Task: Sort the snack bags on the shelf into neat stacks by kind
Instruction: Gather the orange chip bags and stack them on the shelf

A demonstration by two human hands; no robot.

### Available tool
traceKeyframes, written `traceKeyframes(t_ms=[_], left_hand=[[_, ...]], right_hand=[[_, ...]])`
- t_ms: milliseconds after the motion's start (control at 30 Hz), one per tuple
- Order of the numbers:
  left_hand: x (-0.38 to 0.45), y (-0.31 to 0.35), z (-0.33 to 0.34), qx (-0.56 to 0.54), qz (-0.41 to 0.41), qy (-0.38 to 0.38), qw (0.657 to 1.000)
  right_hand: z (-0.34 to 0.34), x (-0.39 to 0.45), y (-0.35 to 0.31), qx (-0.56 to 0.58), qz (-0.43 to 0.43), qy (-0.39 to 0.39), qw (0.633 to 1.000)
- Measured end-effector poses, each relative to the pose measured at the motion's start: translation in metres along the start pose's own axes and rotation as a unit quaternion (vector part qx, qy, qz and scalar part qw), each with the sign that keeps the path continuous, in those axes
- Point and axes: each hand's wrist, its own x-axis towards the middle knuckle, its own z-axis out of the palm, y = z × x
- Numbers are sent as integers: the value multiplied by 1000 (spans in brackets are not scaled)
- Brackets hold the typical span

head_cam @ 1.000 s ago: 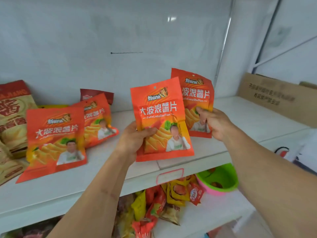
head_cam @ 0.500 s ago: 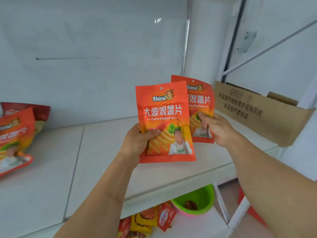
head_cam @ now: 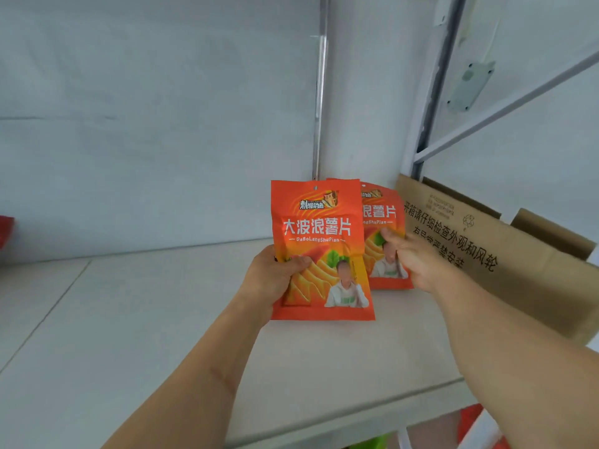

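orange is the whole story here, two identical orange chip bags, one in each hand. the left hand [head_cam: 275, 277] is closed around the lower left edge of the front bag [head_cam: 319, 251], thumb pressed over the front of the pack, so it stays upright with the print facing the person. the right hand [head_cam: 413, 260] is pinched on the second bag [head_cam: 382, 234], which sits just behind and to the right of the first, partly hidden by it. both are held up over the right end of the white shelf [head_cam: 146, 319], near the back wall [head_cam: 162, 124], not resting on it as far as i can tell. my guess is they're held face-on and overlapping like that to check they match and to line up the edges before setting them down as one pile. the spot makes sense too: this stretch of shelf is bare, and the brown cardboard box [head_cam: 486, 254] just to the right works as a kind of end stop for a stack. a sliver of something red [head_cam: 6, 230] shows at the far left edge, too cropped to identify. down below the shelf there's a bit of green and red peeking out, can't tell what.
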Motion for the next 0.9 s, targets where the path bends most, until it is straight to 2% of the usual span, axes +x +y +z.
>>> traceKeyframes(t_ms=[100,300,500,633,900], left_hand=[[8,-8,30,10,-8,34,999],[23,-29,88,30,-49,95,994],[43,-31,134,129,-34,157,979],[58,-30,153,172,-46,176,968],[70,-28,156,183,-62,190,963]], right_hand=[[-13,26,7,-9,21,-45,999],[-24,58,11,12,62,-71,995],[-30,74,6,-38,2,-113,993],[-23,100,24,-87,-45,-73,992],[-4,126,38,-125,-76,13,989]])
